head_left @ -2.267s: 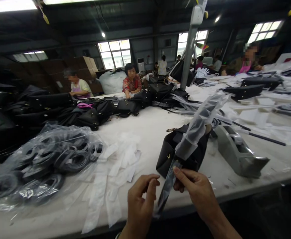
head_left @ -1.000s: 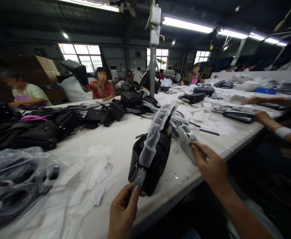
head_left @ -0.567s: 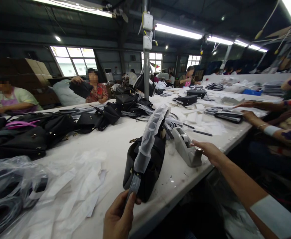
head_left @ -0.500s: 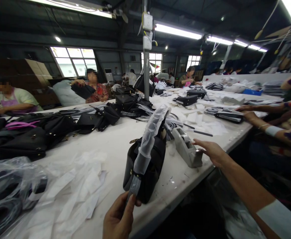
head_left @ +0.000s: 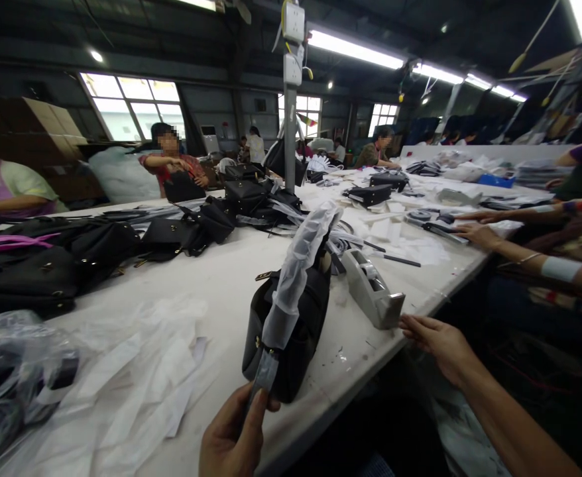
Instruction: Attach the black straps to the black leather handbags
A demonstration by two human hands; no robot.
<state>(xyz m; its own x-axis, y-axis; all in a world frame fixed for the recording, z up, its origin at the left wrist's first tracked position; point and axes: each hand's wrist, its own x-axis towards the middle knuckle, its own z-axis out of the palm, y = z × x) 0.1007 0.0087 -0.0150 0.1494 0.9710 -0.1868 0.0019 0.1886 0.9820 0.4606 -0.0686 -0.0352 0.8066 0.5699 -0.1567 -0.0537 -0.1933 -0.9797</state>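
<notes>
The table (head_left: 221, 278) bears a heap of black bags (head_left: 105, 242) behind and left of the near bag (head_left: 301, 348); a plastic sack of rolls (head_left: 17, 377) lies well left of it, loose strips (head_left: 136, 377) between. Just right of it stands the dispenser (head_left: 370, 291). The left hand (head_left: 236, 430) pinches its strap (head_left: 266, 371), below the wrap (head_left: 291, 271) hiding part of it; the right hand (head_left: 440, 344), fingertips together, is at the dispenser's near end, tape in it uncertain.
</notes>
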